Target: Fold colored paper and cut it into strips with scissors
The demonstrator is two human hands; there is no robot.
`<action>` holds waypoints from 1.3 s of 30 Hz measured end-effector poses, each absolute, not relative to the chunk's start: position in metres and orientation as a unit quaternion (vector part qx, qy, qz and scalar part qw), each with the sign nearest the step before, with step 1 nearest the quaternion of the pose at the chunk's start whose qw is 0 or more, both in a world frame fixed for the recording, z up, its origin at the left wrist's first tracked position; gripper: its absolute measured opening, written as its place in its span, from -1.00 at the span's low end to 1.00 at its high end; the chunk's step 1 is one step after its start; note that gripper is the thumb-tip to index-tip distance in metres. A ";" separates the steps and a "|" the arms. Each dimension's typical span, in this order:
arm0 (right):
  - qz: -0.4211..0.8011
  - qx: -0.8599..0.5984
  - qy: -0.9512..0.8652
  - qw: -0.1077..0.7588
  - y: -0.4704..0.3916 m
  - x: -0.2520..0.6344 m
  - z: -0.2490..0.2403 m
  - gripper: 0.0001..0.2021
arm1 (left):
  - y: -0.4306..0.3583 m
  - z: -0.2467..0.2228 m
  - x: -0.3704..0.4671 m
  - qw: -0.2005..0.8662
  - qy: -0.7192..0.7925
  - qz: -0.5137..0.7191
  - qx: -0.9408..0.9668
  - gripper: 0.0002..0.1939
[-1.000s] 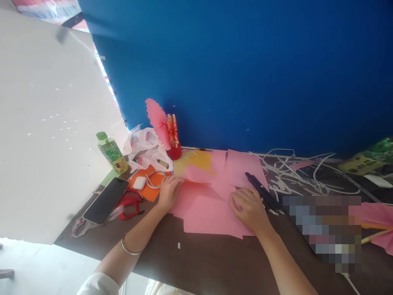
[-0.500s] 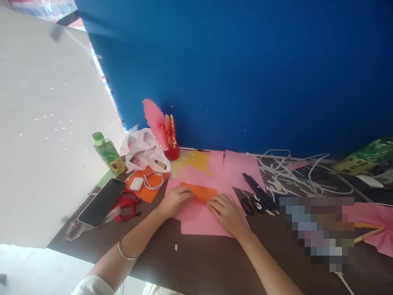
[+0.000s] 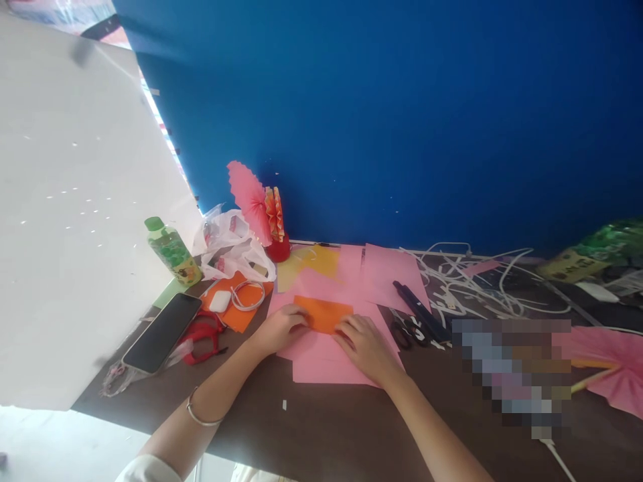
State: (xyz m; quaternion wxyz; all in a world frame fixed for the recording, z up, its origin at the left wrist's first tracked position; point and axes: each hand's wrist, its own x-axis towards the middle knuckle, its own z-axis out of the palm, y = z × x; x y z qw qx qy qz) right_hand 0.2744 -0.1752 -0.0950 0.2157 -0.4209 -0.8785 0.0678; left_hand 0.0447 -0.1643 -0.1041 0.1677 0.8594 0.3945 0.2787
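Note:
An orange paper lies over the pink sheets in the middle of the table. At its left end, my left hand has its fingers closed on the edge. My right hand grips the right end, fingers bent together and pointing left. Between the two hands the face of the orange paper shows as a wide strip. Yellow paper lies behind it, near the wall.
On the left are a phone, red-handled scissors, a green-capped bottle and plastic bags. Black scissors, a black tool and white cables lie to the right. A pink paper fan stands behind.
My left hand has drawn slightly left off the orange paper's face, and more of the paper shows between the hands. The camera view has shifted slightly.

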 end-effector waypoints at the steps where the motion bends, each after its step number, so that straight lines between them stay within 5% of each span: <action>1: 0.064 -0.417 -0.879 0.221 -0.175 0.271 -0.096 -0.88 | -0.165 -0.104 0.045 0.163 0.392 0.278 0.862 -0.84; 21: 0.075 -0.468 -0.845 0.248 -0.169 0.254 -0.105 -0.80 | -0.164 -0.101 0.041 0.174 0.438 0.296 0.831 -0.84; 39: 0.014 -0.524 -0.811 0.260 -0.161 0.261 -0.114 -0.66 | -0.168 -0.101 0.039 -0.023 0.513 0.188 0.837 -0.77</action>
